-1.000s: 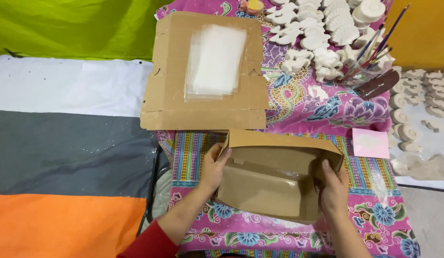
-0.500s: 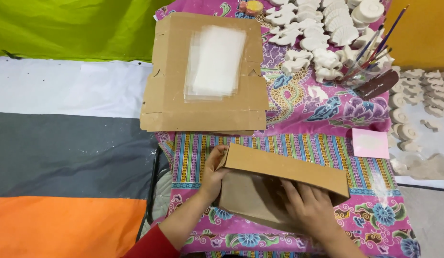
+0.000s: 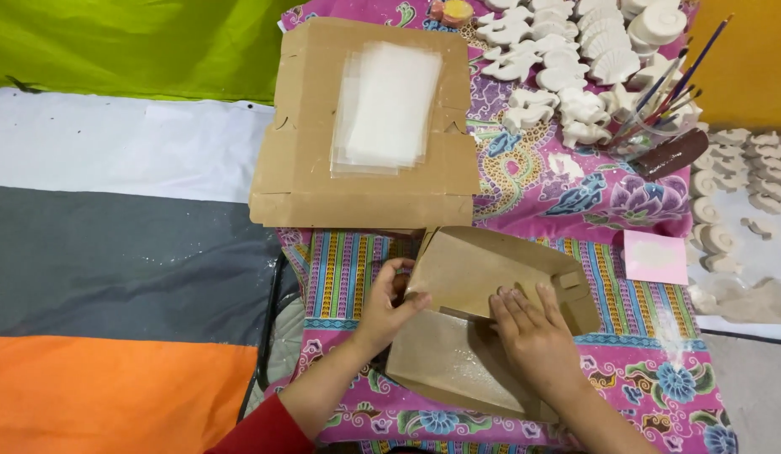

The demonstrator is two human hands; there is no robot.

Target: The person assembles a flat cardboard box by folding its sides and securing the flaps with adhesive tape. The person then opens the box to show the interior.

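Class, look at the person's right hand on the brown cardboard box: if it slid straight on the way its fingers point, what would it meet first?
The right hand points up-left across the cardboard box; it would probably meet the box's raised flap first, though depth is unclear.

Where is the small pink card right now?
In the head view, the small pink card lies at the right of the patterned cloth, to the right of the brown cardboard box under both hands, below the jar of paintbrushes.

Folded cardboard box (image 3: 483, 324) sits nearest, both hands on it; flat cardboard stack (image 3: 306, 168) lies behind, clear sheets (image 3: 386, 109) on top, plaster figures (image 3: 567, 67) to the right.
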